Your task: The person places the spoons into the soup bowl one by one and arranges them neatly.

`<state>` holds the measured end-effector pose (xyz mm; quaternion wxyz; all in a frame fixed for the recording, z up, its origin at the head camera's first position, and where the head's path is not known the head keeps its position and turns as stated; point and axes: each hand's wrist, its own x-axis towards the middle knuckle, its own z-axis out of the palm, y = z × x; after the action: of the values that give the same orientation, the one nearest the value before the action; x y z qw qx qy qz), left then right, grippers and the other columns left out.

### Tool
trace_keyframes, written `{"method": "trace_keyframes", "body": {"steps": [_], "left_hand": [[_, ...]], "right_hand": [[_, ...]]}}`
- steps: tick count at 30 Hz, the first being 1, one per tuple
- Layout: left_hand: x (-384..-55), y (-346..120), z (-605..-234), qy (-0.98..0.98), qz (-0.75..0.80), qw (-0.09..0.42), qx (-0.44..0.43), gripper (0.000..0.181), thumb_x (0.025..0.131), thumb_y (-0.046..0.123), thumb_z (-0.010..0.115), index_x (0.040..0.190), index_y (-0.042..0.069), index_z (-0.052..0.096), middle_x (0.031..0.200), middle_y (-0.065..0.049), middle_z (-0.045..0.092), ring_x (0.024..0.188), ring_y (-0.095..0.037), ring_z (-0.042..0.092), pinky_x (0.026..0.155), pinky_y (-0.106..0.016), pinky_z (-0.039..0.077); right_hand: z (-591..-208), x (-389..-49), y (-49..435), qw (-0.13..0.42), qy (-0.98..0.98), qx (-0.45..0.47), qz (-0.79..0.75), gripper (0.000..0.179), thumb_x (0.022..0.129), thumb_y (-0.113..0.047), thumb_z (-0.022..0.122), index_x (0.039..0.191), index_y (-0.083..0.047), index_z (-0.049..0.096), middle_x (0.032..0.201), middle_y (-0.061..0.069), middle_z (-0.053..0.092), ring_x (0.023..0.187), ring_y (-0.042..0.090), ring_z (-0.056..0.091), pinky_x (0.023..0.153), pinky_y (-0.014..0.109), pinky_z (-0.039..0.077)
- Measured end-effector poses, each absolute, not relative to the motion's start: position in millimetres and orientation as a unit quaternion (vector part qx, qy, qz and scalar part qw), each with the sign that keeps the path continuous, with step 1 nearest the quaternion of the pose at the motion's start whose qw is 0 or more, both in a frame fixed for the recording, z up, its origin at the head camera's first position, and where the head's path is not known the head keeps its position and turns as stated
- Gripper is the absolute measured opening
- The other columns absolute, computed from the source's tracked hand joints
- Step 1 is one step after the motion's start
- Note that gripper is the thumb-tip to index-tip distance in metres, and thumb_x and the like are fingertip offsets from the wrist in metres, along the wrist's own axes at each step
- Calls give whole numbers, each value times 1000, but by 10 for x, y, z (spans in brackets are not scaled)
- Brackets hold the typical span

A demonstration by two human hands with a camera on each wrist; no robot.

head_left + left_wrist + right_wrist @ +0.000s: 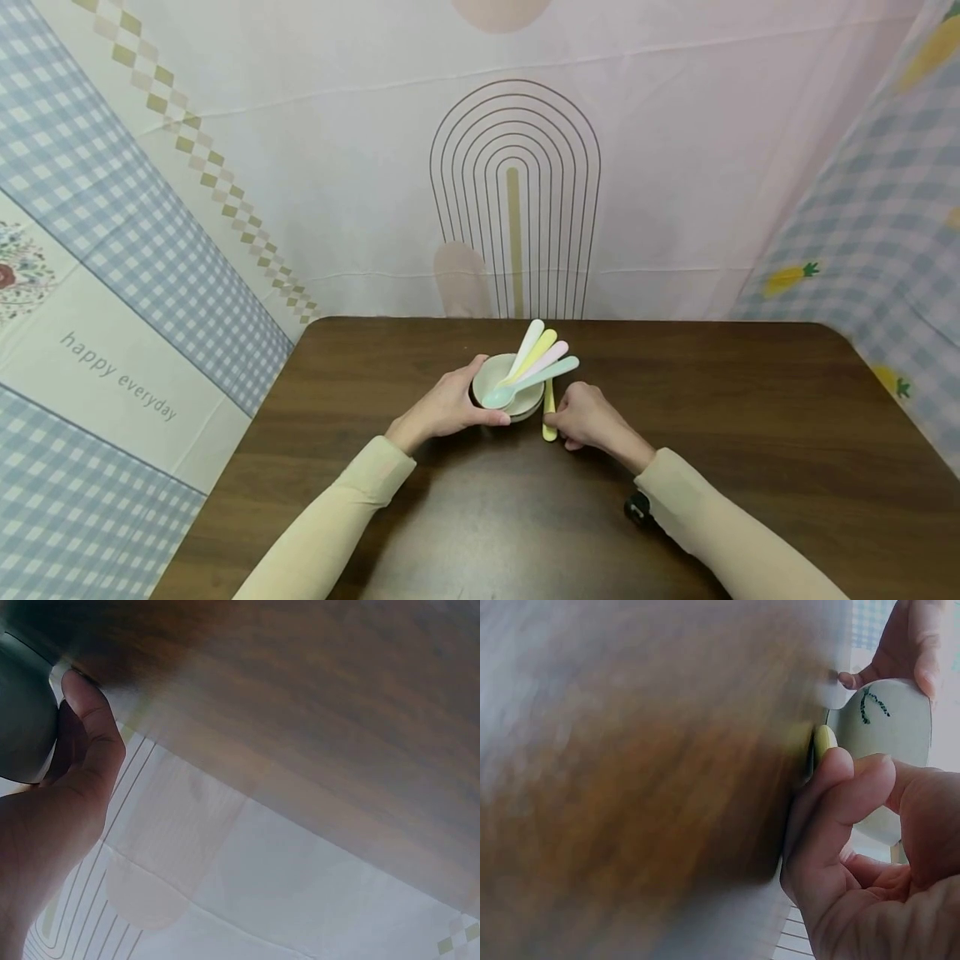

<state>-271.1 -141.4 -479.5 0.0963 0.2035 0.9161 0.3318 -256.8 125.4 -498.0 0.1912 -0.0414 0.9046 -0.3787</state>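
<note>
My left hand (448,405) holds a pale bowl (486,375) from its left side, fingers at the back and thumb along the front. In the right wrist view, the bowl (911,720) shows a small green twig pattern on its side. Several spoons lean in it, their handles fanned toward the back right: white (531,337), yellow (546,340), pink (553,353) and mint green (558,367). Right beside the bowl, my right hand (594,419) pinches another yellow spoon (550,432) low at the table; its far end is hidden under the mint handle.
Dark brown wood makes up the table (712,392), with its back edge against a white cloth backdrop (360,192) printed with arches. Blue checked cloths (847,242) hang at both sides. A black device (638,507) sits at my right wrist.
</note>
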Motion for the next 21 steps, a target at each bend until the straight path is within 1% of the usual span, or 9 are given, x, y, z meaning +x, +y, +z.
{"method": "trace_keyframes", "body": {"steps": [2,5,7,9,13,17,21], "left_hand": [[-2705,-1412,-4791,916,333,92,203,115,83,51,93,169,3,34,155,-22,61,139,-33,63,118,-51,50],[-2704,-1409,-4791,917,332,93,202,115,82,50,94,169,5,34,155,-21,61,139,-33,62,118,-51,50],[-2706,-1409,-4794,917,330,95,201,115,82,51,94,169,6,34,155,-21,61,140,-33,62,119,-51,50],[-2706,-1410,-4793,918,330,95,200,115,82,51,94,170,6,34,155,-21,61,140,-33,62,119,-51,49],[-2702,-1411,-4791,917,332,93,200,116,82,52,93,170,6,33,156,-21,60,140,-33,62,118,-52,50],[-2694,-1411,-4797,916,334,92,202,111,82,53,93,167,9,38,150,-18,64,134,-31,65,115,-50,51],[-2692,-1412,-4800,917,331,91,204,107,82,52,94,165,13,41,146,-15,67,130,-29,66,113,-48,52]], "right_hand": [[-5015,-2573,1251,187,905,-43,-380,33,94,-15,73,61,-11,69,52,-1,62,45,11,67,48,27,56],[-4956,-2534,1218,190,905,-35,-379,35,95,-14,73,61,-10,68,52,0,62,45,12,67,48,27,56],[-4930,-2512,1200,191,905,-32,-379,36,96,-14,73,61,-11,67,52,0,61,45,11,66,48,25,55],[-4808,-2457,1159,196,904,-17,-378,37,96,-13,73,60,-10,66,52,0,61,45,10,65,50,24,55],[-4797,-2432,1134,190,904,-9,-384,38,97,-11,72,59,-11,64,51,-2,59,44,7,62,49,22,53],[-4820,-2412,1127,187,901,-9,-391,39,99,-9,71,60,-9,65,53,-1,59,44,7,60,48,21,52],[-4836,-2393,1149,187,895,-15,-404,35,100,-9,70,65,-6,68,56,2,62,46,7,61,50,22,53]]}}
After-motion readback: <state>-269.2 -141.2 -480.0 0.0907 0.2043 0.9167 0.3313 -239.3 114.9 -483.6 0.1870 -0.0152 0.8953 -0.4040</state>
